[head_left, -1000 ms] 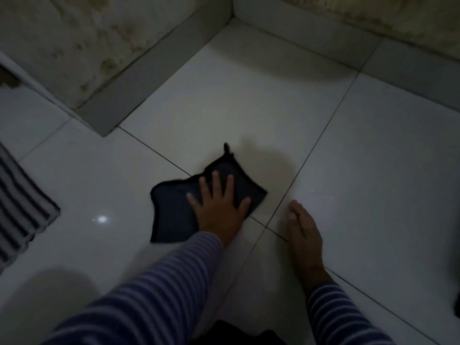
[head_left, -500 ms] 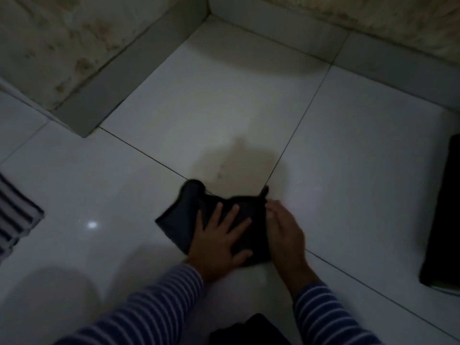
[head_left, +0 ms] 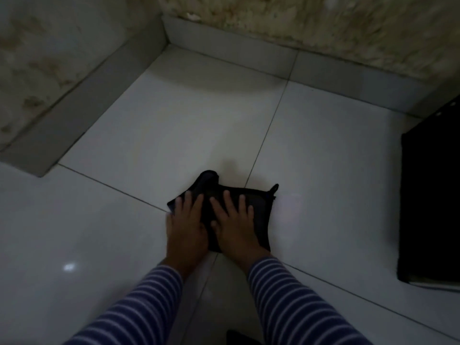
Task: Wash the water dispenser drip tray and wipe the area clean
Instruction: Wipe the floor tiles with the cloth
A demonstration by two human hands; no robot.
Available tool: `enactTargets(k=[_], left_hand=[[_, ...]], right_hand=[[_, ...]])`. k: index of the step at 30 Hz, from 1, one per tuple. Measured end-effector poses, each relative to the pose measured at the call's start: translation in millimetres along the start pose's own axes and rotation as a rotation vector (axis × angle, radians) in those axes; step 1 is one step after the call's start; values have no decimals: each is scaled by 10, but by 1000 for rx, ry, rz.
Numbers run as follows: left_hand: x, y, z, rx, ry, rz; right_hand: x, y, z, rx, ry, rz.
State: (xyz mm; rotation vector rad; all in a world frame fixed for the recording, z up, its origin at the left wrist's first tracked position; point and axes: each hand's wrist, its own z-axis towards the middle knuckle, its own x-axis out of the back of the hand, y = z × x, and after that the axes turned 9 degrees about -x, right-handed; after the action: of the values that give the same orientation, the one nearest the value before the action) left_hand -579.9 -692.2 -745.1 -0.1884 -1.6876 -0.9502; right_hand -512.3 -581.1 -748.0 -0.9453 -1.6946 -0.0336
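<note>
A dark cloth [head_left: 261,205] lies bunched on the white tiled floor [head_left: 199,125], near where tile seams cross. My left hand [head_left: 185,225] presses flat on the cloth's left part, fingers spread. Beside it, my right hand [head_left: 235,225] also lies flat on the cloth, fingers straight and spread. Both sleeves are dark with pale stripes. A small loop sticks up at the cloth's right corner. No drip tray shows in this view.
A tall black object [head_left: 430,202] stands on the floor at the right edge. Grey skirting [head_left: 231,53] runs along stained walls that meet in a corner ahead. A dark shape [head_left: 242,338] sits at the bottom edge between my arms.
My right hand came off the floor and onto the cloth. Both hands now press it side by side, and the cloth has slid to the right and bunched up.
</note>
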Motion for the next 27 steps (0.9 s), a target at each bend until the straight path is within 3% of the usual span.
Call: enactTargets(k=[2,4,11,17,23,27], left_hand=[[-61,-98,-80,71,-53,79],[-116,-90,-77,37,-98,125],[-293,44,-14,-6,-164,309],[-311,49,13,1,-179,305],[-186,1,25,-51,-203,135],[43,-22,-59,-68,-201,33]], right_hand=[[-13,171,60,17,11,-220],[150,451,185,-35,79,-277],[910,1809,69,-554,155,-276],[344,1351,-529,-643,161,-252],[-202,180,-644,-250,91,-262],[-257,253,-652,122,-141,-318]])
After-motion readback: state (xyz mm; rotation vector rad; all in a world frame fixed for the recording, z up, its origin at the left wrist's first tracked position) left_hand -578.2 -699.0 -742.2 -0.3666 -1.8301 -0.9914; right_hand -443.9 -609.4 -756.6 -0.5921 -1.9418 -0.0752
